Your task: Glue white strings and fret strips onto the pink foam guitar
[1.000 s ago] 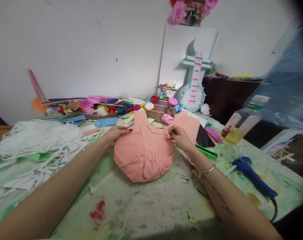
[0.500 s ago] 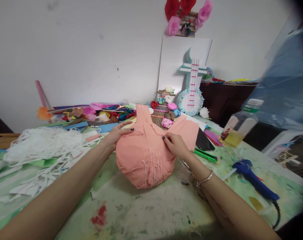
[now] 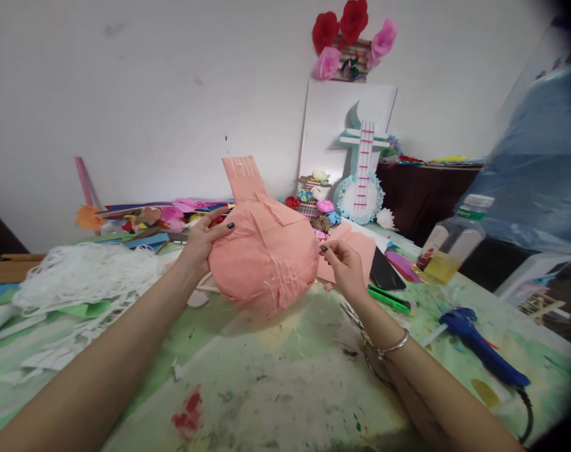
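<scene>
A model lute wrapped in salmon-pink crepe paper is held up over the table, its neck leaning to the left. White glue-like lines run down its lower front and across the neck's top. My left hand grips the body's left edge, thumb on the front and fingers behind. At the right edge, the thumb and forefinger of my right hand are pinched together against the paper rim. Behind that hand lies a loose sheet of the same pink paper.
To the right are a black phone, a green cutter, a bottle and a blue glue gun. White paper strips pile up on the left. A finished blue-white lute leans against a board at the back.
The pink lute has been raised, shifted slightly left and tilted so its neck points up-left. My left hand moved with it; my right hand slid to its outer edge.
</scene>
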Demonstrator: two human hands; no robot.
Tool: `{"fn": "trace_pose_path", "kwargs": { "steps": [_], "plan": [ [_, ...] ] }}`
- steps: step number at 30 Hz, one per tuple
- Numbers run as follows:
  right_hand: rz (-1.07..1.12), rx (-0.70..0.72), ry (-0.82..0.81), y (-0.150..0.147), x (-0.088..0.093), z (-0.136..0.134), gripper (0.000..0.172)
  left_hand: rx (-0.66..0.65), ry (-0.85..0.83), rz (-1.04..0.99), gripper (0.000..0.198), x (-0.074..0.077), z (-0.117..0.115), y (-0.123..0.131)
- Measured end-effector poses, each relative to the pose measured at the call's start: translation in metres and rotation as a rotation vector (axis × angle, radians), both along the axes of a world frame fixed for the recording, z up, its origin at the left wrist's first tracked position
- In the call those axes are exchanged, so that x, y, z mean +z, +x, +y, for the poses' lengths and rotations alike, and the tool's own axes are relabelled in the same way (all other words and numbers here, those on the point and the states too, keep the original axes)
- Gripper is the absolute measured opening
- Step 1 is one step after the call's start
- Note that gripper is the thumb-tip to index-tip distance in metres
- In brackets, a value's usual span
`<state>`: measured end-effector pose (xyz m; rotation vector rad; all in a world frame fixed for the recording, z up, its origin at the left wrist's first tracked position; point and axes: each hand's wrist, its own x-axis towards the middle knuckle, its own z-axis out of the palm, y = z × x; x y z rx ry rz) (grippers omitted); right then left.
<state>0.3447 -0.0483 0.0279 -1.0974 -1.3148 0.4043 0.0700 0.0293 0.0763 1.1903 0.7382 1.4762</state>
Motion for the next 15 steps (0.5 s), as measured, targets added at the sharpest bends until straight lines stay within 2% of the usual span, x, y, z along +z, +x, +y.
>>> {"fn": "trace_pose_path", "kwargs": {
  "steps": [4,7,10,15],
  "plan": [
    [0.05,0.051,-0.02,-0.009,0.0,-0.002,0.022,0.007,0.099,0.092,0.064,0.003,-0.014,0.011],
    [0.089,0.072,-0.028,-0.012,-0.003,-0.001,0.023,-0.038,0.153,0.1,0.069,0.007,-0.027,0.017],
    [0.138,0.075,-0.032,-0.014,-0.006,0.001,0.023,-0.084,0.188,0.081,0.07,0.012,-0.038,0.022],
    [0.222,0.076,-0.068,-0.016,-0.005,-0.003,0.02,-0.091,0.234,0.093,0.066,0.019,-0.051,0.028]
  ]
}}
